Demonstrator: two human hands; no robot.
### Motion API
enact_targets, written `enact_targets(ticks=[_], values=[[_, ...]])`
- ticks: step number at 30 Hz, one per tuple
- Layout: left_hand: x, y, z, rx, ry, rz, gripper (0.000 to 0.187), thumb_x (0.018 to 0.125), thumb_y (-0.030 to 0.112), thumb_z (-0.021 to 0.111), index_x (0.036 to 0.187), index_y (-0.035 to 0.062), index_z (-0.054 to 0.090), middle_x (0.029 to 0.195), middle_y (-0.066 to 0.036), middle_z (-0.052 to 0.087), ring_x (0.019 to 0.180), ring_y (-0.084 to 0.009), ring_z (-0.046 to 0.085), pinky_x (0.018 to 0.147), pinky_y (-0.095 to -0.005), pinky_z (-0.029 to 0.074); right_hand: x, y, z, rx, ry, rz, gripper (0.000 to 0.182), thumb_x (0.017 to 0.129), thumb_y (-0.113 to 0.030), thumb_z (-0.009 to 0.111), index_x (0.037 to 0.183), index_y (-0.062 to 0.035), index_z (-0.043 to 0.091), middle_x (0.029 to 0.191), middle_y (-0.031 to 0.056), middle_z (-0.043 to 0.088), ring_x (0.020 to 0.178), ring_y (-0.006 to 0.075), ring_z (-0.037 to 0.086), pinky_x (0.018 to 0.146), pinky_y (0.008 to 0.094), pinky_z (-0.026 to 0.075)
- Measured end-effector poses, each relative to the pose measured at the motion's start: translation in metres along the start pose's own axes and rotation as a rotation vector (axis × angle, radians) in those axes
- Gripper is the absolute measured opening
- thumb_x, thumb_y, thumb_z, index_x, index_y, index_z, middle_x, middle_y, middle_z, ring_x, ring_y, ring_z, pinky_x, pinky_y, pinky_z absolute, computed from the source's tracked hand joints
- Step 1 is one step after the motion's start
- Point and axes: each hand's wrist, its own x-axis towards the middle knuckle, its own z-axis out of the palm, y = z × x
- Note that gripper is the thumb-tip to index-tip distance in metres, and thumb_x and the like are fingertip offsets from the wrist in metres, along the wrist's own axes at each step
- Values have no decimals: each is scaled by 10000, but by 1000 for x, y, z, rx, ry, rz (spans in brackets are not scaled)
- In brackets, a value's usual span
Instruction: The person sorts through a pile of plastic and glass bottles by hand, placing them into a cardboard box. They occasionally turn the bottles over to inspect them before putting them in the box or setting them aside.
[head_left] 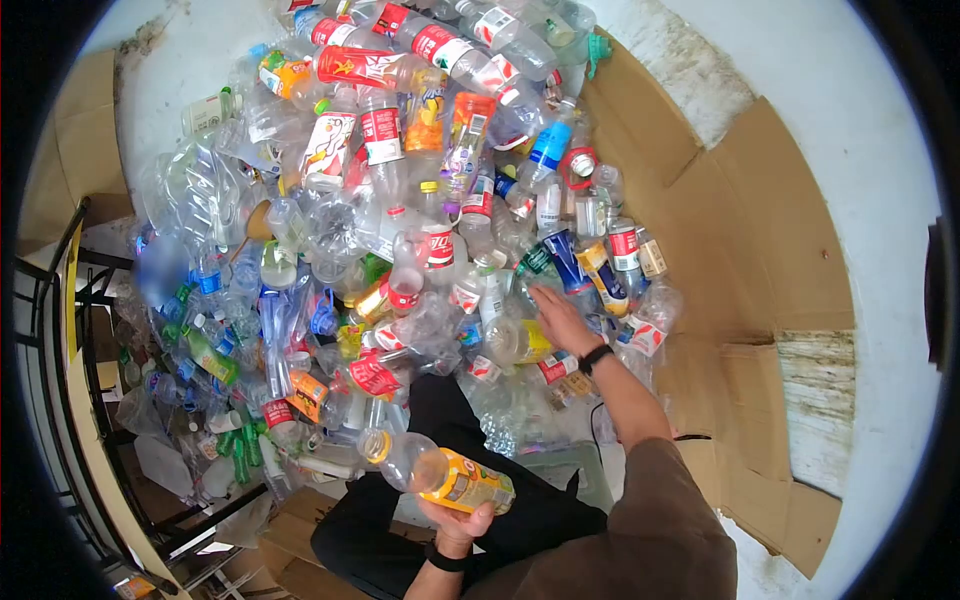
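My left hand is wrapped round the lower part of a clear plastic bottle with a yellow-orange label. The bottle is tilted over my lap, its yellow cap end pointing up and left. My right hand reaches over the heap with its fingers stretched out and nothing in them. Right beside its fingers lies a clear bottle with a yellow band. Beyond the fingertips are a dark blue can and a yellow-and-blue carton-like container.
A large heap of empty plastic bottles spreads in front of me. Cardboard sheets line the right side against a white wall. On the left stands a black metal frame. A greenish translucent bin sits beside my leg.
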Motion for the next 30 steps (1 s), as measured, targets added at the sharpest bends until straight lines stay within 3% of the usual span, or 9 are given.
enact_targets(ticks=[6,9,13,16,19,21,25,27,30], values=[[-21,-15,-20,42,24,-28,1022,674,407,842,1407,49,226,1214,-128,481,1063,-248,563,949,-385,479,88,41,23,-109,22,640,689,782,-79,620,1412,31,365,1409,228,453,1231,422,489,1051,452,420],[-37,-20,-28,34,29,-47,993,675,358,841,1413,80,239,1230,-130,489,1077,-265,565,954,-399,480,89,62,37,-303,-81,649,805,745,-132,683,1452,-11,319,1415,228,456,1264,389,489,1063,445,415],[-28,-6,-36,-93,-295,-256,954,671,262,830,1419,148,249,1210,-115,521,1093,-278,563,962,-404,479,85,63,32,-251,-146,771,875,723,-162,713,1472,-27,282,1421,227,453,1286,378,479,1075,444,404],[-24,8,-29,-277,-113,-427,960,652,263,842,1410,136,268,1210,-115,526,1079,-279,574,961,-405,482,74,65,31,-303,-158,738,862,725,-148,717,1462,-17,289,1436,216,445,1322,368,445,1068,455,408],[-34,-12,-38,-92,-268,-382,969,629,277,857,1399,97,297,1222,-131,517,1065,-287,585,956,-408,488,71,54,6,-196,-113,663,901,664,-269,758,1436,-23,363,1249,247,595,1182,376,571,994,442,456],[-20,-10,-20,-70,-72,-58,962,629,312,857,1378,39,318,1199,-147,523,1047,-292,596,946,-406,495,66,39,-15,-167,-92,658,892,657,-326,757,1418,-20,405,1155,258,641,1100,385,617,957,444,467],[8,10,-3,-141,-57,-89,932,655,321,840,1359,-10,328,1113,-163,556,972,-269,614,875,-403,525,39,13,-60,45,-52,692,906,706,-358,743,1461,-15,377,1231,230,624,1123,340,616,958,402,459],[18,15,3,-147,-71,-33,889,688,310,813,1361,-25,338,1109,-155,579,975,-261,621,875,-400,529,11,16,-64,607,107,682,857,774,-349,709,1472,5,360,1289,146,595,1155,265,584,983,368,440],[24,10,1,54,-72,86,841,700,293,794,1365,-29,392,1156,-171,636,1030,-253,657,911,-390,524,-24,-73,-102,947,161,572,646,848,-281,621,1395,27,464,1262,70,595,1147,183,560,976,322,431]])
